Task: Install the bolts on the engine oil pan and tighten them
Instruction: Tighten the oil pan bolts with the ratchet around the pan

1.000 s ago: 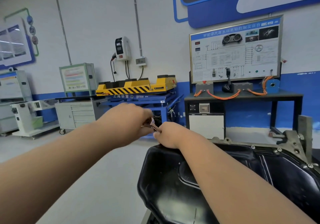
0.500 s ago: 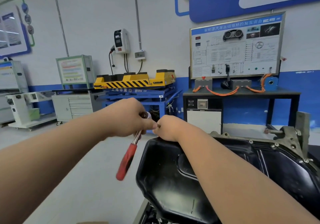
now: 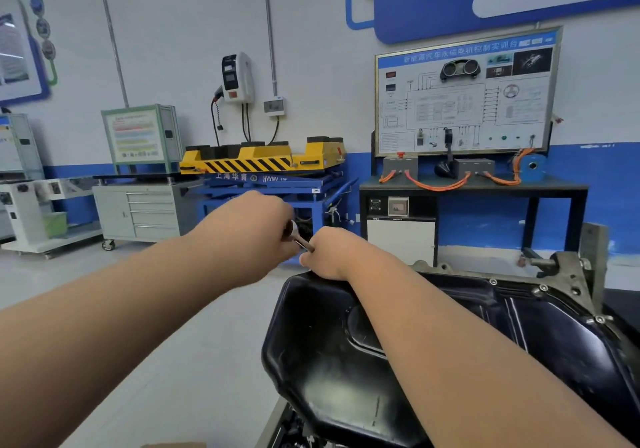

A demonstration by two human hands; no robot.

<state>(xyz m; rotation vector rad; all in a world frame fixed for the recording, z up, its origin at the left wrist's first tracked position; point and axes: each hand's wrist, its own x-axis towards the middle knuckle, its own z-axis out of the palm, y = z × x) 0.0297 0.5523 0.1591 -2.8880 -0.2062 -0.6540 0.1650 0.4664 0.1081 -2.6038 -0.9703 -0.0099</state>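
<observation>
The black engine oil pan (image 3: 540,330) fills the lower right, with small bolts (image 3: 543,288) seated along its far flange. My left hand (image 3: 249,233) grips a ratchet wrench (image 3: 293,231) at its silver head; the handle is hidden behind the hand. My right hand (image 3: 330,253) rests at the pan's far left corner and pinches the ratchet's metal extension bar (image 3: 306,245), which runs down into the fingers. The bolt under the tool is hidden by my right hand.
A grey engine bracket (image 3: 568,271) rises at the pan's far right end. Beyond stand a black trainer bench (image 3: 474,188) with orange cables, a blue lift table (image 3: 277,184) carrying a yellow block, and a grey drawer cabinet (image 3: 145,212). Grey floor lies to the left.
Half a second ago the ratchet's red handle hung down and left below my left hand; it has swung up out of sight behind the hand. My right hand stayed at the corner.
</observation>
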